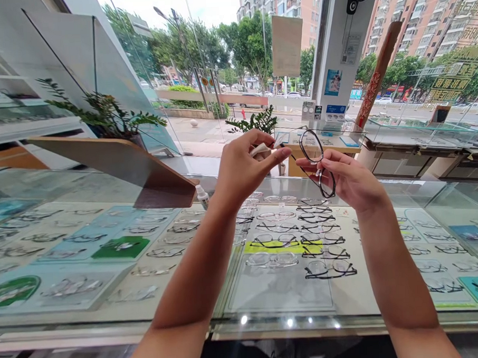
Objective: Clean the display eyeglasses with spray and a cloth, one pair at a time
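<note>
Above the glass counter [348, 323]: one pair of dark-rimmed glasses [320, 158], pinched near the bridge by the person's right hand [353, 182], seemingly to steady the frame, while the left hand [242, 165] grips a pale cloth [260, 149] by one temple tip.

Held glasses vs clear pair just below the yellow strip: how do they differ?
Frame: held glasses dark, clear pair see-through. Pose: held glasses tilted in midair, clear pair lying in the case. Contact: right hand on held glasses, no hand on clear pair. Shared: two lenses each.
</note>
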